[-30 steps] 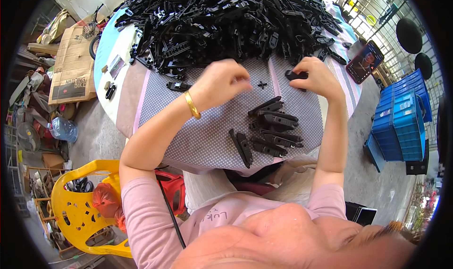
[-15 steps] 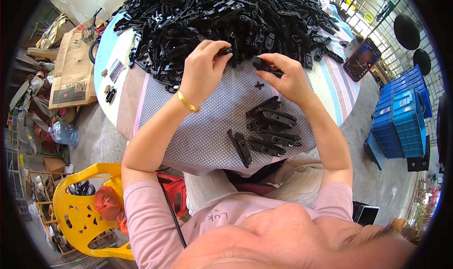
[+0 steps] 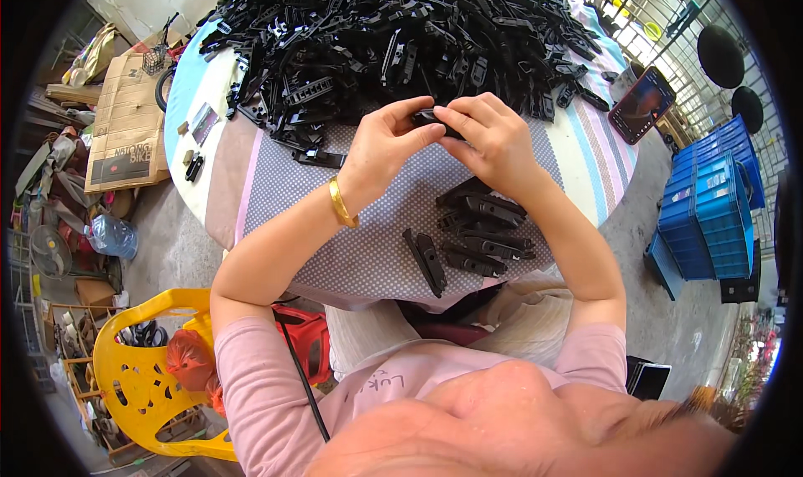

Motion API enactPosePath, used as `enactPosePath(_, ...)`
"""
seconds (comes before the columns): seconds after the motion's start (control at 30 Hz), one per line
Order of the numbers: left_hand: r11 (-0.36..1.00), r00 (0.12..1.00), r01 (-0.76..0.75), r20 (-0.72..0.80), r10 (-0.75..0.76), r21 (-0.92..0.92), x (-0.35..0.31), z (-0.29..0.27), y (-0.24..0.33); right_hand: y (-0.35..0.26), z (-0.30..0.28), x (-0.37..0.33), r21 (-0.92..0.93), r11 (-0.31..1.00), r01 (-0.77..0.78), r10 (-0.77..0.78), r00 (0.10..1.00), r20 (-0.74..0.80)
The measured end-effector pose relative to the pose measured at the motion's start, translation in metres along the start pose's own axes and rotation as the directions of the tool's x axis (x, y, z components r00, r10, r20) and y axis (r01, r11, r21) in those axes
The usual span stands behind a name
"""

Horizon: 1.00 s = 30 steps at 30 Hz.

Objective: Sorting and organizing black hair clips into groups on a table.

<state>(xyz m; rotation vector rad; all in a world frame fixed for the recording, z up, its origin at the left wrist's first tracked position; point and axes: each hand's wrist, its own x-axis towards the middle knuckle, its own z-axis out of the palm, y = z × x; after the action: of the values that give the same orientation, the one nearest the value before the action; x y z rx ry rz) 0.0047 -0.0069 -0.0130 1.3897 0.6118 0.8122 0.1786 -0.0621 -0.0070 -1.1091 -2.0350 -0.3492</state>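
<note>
Both my hands meet over the table, just in front of a big heap of black plastic parts. Between them is a dark, elongated black plastic part. My left hand pinches its left end between thumb and fingers. On the other end, my right hand has its fingers closed, covering much of the part. Closer to me, several similar long black parts lie grouped on the cloth, with another one slightly apart at their left.
A patterned cloth covers the round table. A phone leans at its right edge. Blue crates stand on the floor to the right. On the left are a yellow plastic chair with a red bag, and a cardboard box.
My hands were apart, each with a black piece. They have come together, the right moving left and the left moving right and slightly nearer me.
</note>
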Motion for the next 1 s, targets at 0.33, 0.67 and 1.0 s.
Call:
enactPosePath(0.33, 0.926, 0.984, -0.176, 0.039, 0.173, 0.334, 0.006, -0.005, 0.002, 0.018, -0.015, -0.005, 0.296, 0.827, -0.478, 0.356, 0.852, 0.383)
enactPosePath(0.67, 0.884, 0.965, -0.251, 0.175, 0.196, 0.394, 0.004, -0.006, 0.015, 0.009, -0.02, -0.006, 0.24, 0.927, -0.287, 0.252, 0.953, 0.168)
enactPosePath(1.0, 0.06, 0.952, -0.199, 0.178, 0.25, 0.978, 0.019, -0.06, 0.027, 0.02, -0.028, -0.006, 0.356, 0.807, -0.472, 0.099, 0.702, 0.706)
